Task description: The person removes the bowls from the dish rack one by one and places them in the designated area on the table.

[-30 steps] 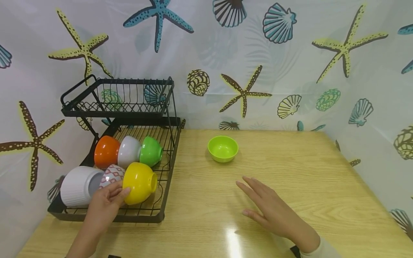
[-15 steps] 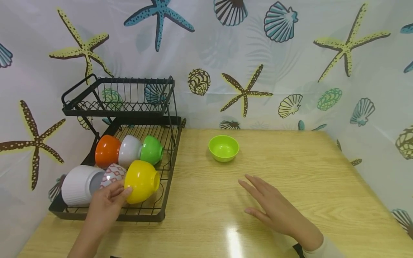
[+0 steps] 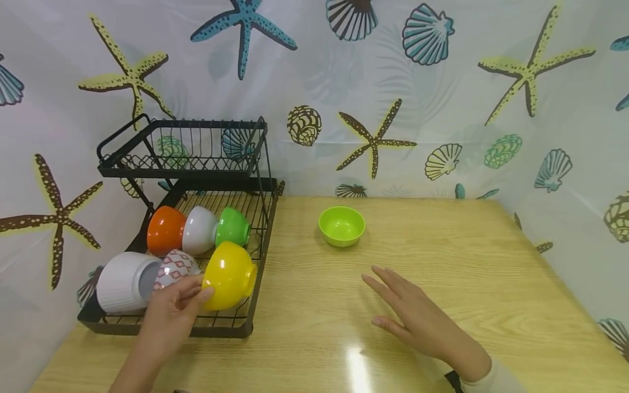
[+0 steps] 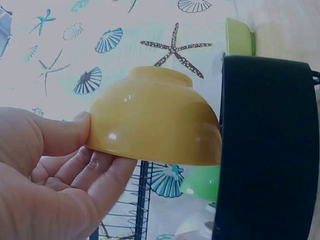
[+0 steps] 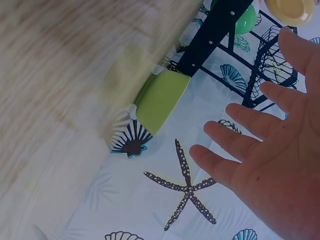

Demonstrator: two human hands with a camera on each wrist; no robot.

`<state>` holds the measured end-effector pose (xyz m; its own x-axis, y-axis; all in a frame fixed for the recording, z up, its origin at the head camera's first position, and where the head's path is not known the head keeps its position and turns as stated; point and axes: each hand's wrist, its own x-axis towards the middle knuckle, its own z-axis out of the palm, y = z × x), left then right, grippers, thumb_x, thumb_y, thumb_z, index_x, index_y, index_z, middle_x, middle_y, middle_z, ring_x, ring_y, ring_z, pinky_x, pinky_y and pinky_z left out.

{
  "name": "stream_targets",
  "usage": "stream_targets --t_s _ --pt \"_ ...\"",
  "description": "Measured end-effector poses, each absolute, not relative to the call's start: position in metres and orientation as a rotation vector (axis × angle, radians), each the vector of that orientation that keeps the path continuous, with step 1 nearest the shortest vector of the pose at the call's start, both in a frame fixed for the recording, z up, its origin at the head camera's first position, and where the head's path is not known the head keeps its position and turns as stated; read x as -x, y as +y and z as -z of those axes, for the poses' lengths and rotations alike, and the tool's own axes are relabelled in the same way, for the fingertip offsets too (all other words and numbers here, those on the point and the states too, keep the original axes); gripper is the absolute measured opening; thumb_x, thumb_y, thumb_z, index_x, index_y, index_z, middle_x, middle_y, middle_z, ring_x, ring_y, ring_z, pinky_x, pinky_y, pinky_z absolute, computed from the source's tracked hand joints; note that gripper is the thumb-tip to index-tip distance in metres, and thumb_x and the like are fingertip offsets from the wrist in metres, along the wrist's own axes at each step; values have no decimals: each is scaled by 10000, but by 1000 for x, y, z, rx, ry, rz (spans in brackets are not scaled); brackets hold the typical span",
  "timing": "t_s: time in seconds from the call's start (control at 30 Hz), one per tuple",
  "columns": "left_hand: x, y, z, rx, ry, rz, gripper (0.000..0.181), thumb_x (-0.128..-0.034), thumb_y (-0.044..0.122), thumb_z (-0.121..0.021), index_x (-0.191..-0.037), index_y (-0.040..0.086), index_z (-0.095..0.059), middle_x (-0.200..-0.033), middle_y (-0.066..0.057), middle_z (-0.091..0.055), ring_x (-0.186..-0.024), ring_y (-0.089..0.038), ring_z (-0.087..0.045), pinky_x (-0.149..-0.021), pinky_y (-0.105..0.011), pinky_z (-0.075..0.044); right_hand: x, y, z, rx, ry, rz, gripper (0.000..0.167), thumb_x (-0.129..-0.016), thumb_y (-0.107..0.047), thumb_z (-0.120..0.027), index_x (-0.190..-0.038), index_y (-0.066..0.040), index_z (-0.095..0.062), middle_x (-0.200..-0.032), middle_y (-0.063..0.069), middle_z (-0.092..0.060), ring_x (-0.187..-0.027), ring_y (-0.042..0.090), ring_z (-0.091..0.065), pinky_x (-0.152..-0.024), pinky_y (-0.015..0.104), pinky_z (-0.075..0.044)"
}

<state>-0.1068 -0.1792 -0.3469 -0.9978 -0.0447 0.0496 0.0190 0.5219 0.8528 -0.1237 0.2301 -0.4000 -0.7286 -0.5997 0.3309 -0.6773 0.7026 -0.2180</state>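
"Yellow glossy round bowl (image 3: 227, 275) at the front: where is it, exactly?"

"Over the front right part of the lower tier of a black two-tier wire rack (image 3: 221, 331). It's tipped on its side, its foot toward the right. Whether it touches the wires, I cannot tell."

"And which of the hands has it?"

"The left hand (image 3: 169, 316), pinching it by the rim, thumb against the outer wall and fingers at the edge. The right hand (image 3: 410, 314) is released, fingers extended and slightly spread over the desk, well apart from the rack."

"What's close by?"

"Just left, partly hidden by the left hand, a white bowl with a red diamond pattern (image 3: 174, 266); beyond it, a large white ribbed bowl (image 3: 119, 284). Behind those, in a row: an orange bowl (image 3: 165, 232), a plain white bowl (image 3: 197, 232) and a bright green bowl (image 3: 231, 226), all on their sides."

"Farther out?"

"A shallow lime-green bowl (image 3: 341, 234) upright on the pale wood-grain desk (image 3: 442, 240), right of the rack. Behind everything hangs a white sheet printed with starfish and shells (image 3: 339, 71)."
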Motion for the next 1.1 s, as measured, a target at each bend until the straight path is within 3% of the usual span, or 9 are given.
stream_targets --t_s 0.17,0.57,0.93,1.03,1.1 --pt "105 -172 345 11 -2671 1506 318 -953 97 -588 -1252 -8 -598 -1177 -177 -659 -978 -207 -654 -800 -208 -555 123 229 400 -1022 -2672 -483 720 -899 -363 -656 -1505 -179 -313 -1529 111 -322 -1334 395 -383 -1013 564 -411" --pt "106 -160 344 144 -2621 1571 321 -949 106 -597 -1255 12 -609 -1183 -133 -663 -1020 -175 -645 -850 -254 -551 125 230 402 -1028 -2665 -474 723 -900 -375 -652 -1506 -183 -309 -1520 119 -336 -1328 390 -392 -1005 564 -417" --pt "108 -157 341 325 -2629 1411 343 -954 132 -586 -1272 3 -597 -1239 -149 -631 -1145 -282 -596 -963 -438 -473 126 233 398 -1017 -2675 -475 732 -903 -368 -651 -1513 -179 -292 -1526 113 -323 -1343 341 -382 -1000 570 -416" --pt "108 -155 342 428 -2558 1297 312 -915 65 -625 -1213 -26 -631 -1198 -173 -646 -1085 -290 -629 -914 -414 -511 126 235 398 -1008 -2683 -482 731 -907 -369 -646 -1515 -187 -285 -1530 113 -316 -1346 338 -379 -1007 573 -409" --pt "108 -153 344 514 -2485 1201 296 -865 -5 -661 -1159 -43 -658 -1140 -176 -671 -1014 -280 -660 -867 -321 -542 126 236 398 -1008 -2678 -486 728 -905 -361 -651 -1512 -182 -291 -1526 120 -321 -1344 342 -381 -1005 576 -408"
